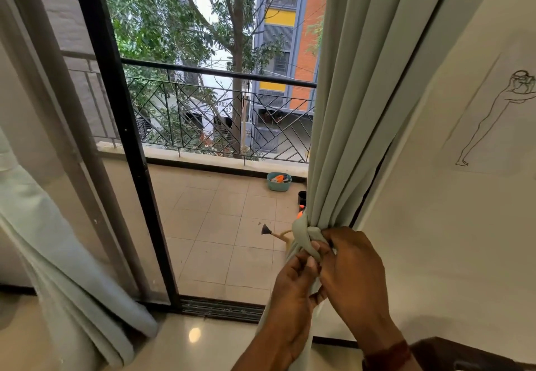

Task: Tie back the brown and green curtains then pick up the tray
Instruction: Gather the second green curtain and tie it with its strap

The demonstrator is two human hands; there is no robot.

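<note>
Head view: green curtain (348,104) hangs at the right side of the open balcony door, next to the white wall (435,240), gathered low down into a knot (306,236) made of its own fabric. Both my hands are together at that knot. Right hand (353,269) pinches the knot's right side with curled fingers and thumb, and a reddish thread band (388,353) sits on its wrist. Left hand (293,292) is just below and touching the right one, fingers curled round the bunched fabric under the knot. The curtain tail drops behind my left forearm toward the floor. At the far left a second pale green curtain (63,249) hangs loose, slanting down to the glossy floor, with a brownish-grey panel (37,80) above it beside the black door frame (116,138). Outside on the tiled balcony floor: teal basket (279,183) by the parapet, black pot (302,196) near the curtain edge, watering can (274,233) partly hidden behind the knot. Black metal railing (217,104), trees and an orange-grey building sit beyond. A line drawing of a figure (493,118) is on the wall at right. A dark furniture edge (464,353) shows bottom right; cannot tell what it is.
</note>
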